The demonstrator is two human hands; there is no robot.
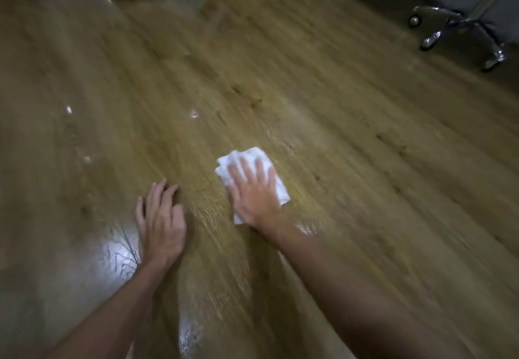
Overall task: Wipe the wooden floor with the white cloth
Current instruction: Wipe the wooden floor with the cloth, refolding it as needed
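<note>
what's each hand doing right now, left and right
Left hand: open, fingers spread, resting on the wooden floor, holding nothing.
Right hand: open, fingers straight, pressing the white cloth flat on the floor.

One head-worn view looks forward and steeply down, close above the wooden floor [337, 111], chair base [460, 32] at upper right

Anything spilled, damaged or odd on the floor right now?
Nothing damaged. The brown wooden floor shows wet glossy streaks near the left hand; the right hand presses the crumpled white cloth flat. The picture is motion-blurred.
</note>
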